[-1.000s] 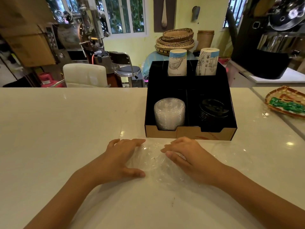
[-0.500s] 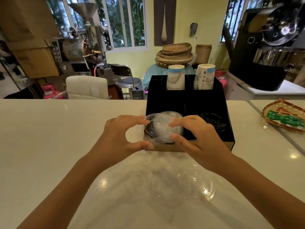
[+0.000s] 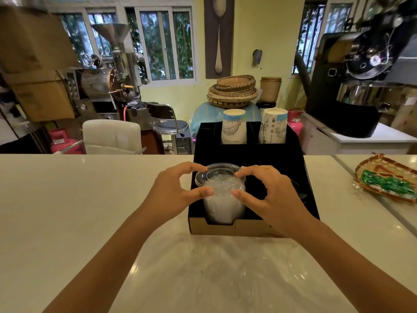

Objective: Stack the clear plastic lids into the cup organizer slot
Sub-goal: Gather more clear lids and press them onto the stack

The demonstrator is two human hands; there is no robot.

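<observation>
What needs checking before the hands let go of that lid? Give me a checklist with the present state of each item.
1. Both hands on the lid: left hand and right hand pinch the clear lid at its rim, one on each side. Ok.
2. Lid over the right slot: it sits above the stack of clear lids in the front left compartment of the black organizer. Ok.
3. Lid level: it looks slightly tilted. Not ok.
4. Lid seated on the stack: cannot tell.
5. Paper cups at the back clear of the hands. Ok.
6. More lids waiting on the counter: cannot tell, only faint clear shapes.
</observation>
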